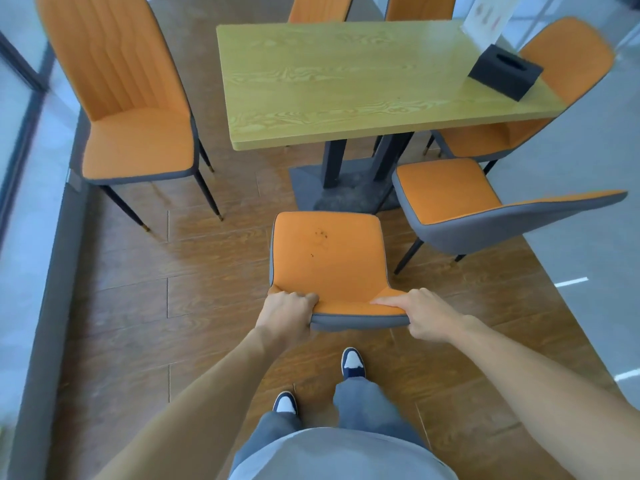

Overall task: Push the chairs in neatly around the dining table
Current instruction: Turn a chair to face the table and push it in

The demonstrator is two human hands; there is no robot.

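Both hands clamp the top edge of an orange padded chair with a grey back [329,261]: the left hand [289,315] wraps its left corner, the right hand [424,318] its right corner, fingers over the front. Two blue-and-white sneakers [352,363] stand just behind on the brown wood-plank floor [207,289]. This chair's seat sits short of the light yellow-green wooden dining table [346,84], open floor and the table's dark pedestal base [343,188] lying between. Just beside on the right, a second orange chair [450,199] stands angled. Another orange chair [138,133] stands well apart on the left. A black tissue box [504,72] rests near the table's right edge; farther chairs are partly cut off, possibly already tucked in.
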